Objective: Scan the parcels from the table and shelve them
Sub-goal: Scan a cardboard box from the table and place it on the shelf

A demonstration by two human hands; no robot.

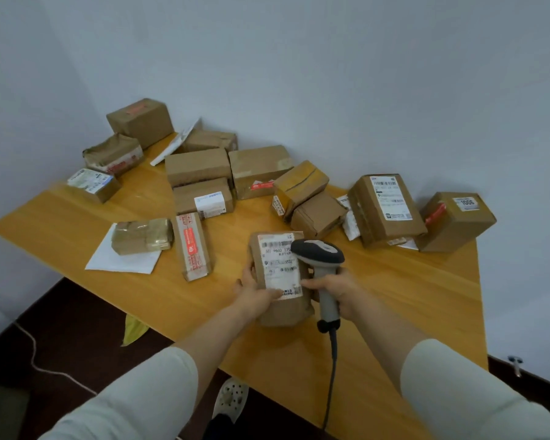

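**One parcel under the scanner, the heap not yet shelved**

The held parcel, a brown packet with its white label facing up, was the centre of the work. It sat tilted just above the table. The left hand gripped its lower left corner, thumb pressed on the label's bottom edge. Touching the parcel's right side, the right hand was wrapped around the grip of the scanner, whose head hung over the label's upper right part. The scanner's cable trailed down below the parcel.

Beyond the held parcel, towards the wall, the other parcels lay in a loose heap. A long red-taped parcel lay just to the held parcel's left, and a box marked 1006 lay far to its right.

No shelf was in view, so how many had been shelved could not be told. Judging by the crowded heap, the task was likely at an early stage: this parcel was at its scanning step, with its shelving and the rest of the heap left to do.
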